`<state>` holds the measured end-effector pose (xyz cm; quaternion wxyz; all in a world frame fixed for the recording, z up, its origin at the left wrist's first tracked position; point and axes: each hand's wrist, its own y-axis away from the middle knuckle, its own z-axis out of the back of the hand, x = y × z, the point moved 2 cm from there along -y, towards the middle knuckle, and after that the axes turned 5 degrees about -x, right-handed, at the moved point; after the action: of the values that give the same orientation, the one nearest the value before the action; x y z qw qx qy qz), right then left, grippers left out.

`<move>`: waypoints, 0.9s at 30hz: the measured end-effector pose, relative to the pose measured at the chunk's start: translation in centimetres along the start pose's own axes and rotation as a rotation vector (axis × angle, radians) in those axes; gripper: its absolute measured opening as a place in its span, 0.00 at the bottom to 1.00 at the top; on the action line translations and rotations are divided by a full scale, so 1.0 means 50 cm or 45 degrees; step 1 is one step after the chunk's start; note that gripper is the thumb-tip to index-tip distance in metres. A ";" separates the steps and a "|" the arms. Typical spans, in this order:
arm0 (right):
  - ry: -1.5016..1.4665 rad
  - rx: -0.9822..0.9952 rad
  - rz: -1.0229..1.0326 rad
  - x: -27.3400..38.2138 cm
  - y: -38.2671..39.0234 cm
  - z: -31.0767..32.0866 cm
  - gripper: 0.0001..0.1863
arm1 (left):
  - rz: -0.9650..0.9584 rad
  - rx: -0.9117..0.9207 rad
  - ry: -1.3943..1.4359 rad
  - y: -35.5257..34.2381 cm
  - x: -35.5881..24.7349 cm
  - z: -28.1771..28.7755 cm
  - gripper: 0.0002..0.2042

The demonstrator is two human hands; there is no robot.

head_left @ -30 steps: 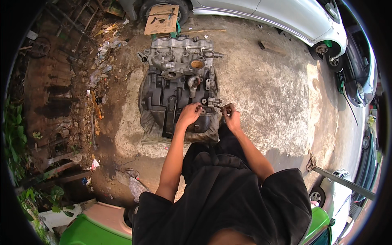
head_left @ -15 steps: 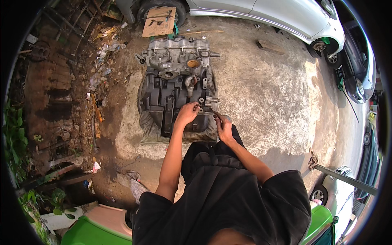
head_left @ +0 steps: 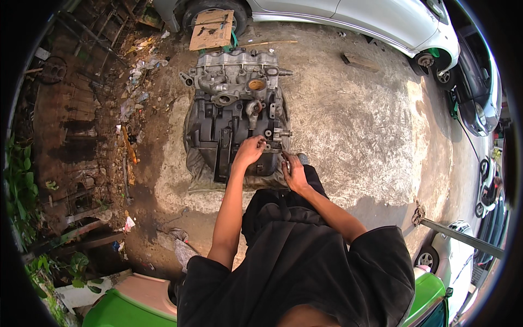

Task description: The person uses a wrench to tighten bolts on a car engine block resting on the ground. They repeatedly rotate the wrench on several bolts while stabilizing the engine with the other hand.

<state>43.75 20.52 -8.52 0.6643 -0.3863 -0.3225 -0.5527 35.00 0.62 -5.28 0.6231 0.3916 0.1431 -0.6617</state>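
Observation:
A grey engine (head_left: 234, 73) with a dark lower casing (head_left: 207, 141) lies on a dirty cloth (head_left: 199, 174) on concrete. My left hand (head_left: 249, 150) is at the casing's right part, fingers curled at a small bolted part (head_left: 267, 146), what they grip hidden. My right hand (head_left: 294, 175) is just to the right and lower, fingers closed on a slim metal tool reaching toward that part. A small metal fitting (head_left: 281, 134) sits just above both hands.
Cardboard (head_left: 211, 30) leans by a silver car (head_left: 381, 22). A wood block (head_left: 359, 62) lies at the right, scattered litter (head_left: 136, 71) at the left. A metal bar (head_left: 460, 237) is at lower right; a motorbike with a rider (head_left: 486, 188) is beyond.
My right hand has moved down and toward my body with the slim tool, swinging slightly left. My left hand stays at the part. A motorbike has appeared at the far right.

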 end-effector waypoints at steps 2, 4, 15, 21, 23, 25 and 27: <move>-0.007 0.009 -0.009 -0.002 0.001 0.002 0.21 | 0.000 0.009 0.010 -0.002 0.002 -0.001 0.13; -0.036 0.031 -0.039 -0.005 0.002 0.004 0.20 | -0.004 0.009 0.015 -0.002 0.004 -0.002 0.13; -0.136 0.022 -0.162 -0.008 -0.005 0.004 0.17 | 0.014 0.012 0.001 -0.002 0.000 0.001 0.13; -0.066 0.071 -0.162 0.002 -0.009 0.011 0.17 | -0.025 -0.037 0.052 -0.004 0.003 -0.001 0.12; -0.038 0.087 -0.125 0.006 -0.011 0.016 0.18 | -0.011 -0.032 0.024 -0.004 0.003 -0.002 0.12; -0.014 0.115 -0.099 0.007 -0.012 0.020 0.18 | -0.001 -0.022 0.005 -0.003 0.003 -0.002 0.12; -0.015 0.121 -0.085 0.008 -0.013 0.023 0.18 | -0.016 -0.021 0.000 -0.004 0.003 -0.001 0.12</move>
<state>43.18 21.25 -7.53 0.6612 -0.3465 -0.3652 -0.5562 34.83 0.58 -5.45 0.6223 0.3854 0.1510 -0.6644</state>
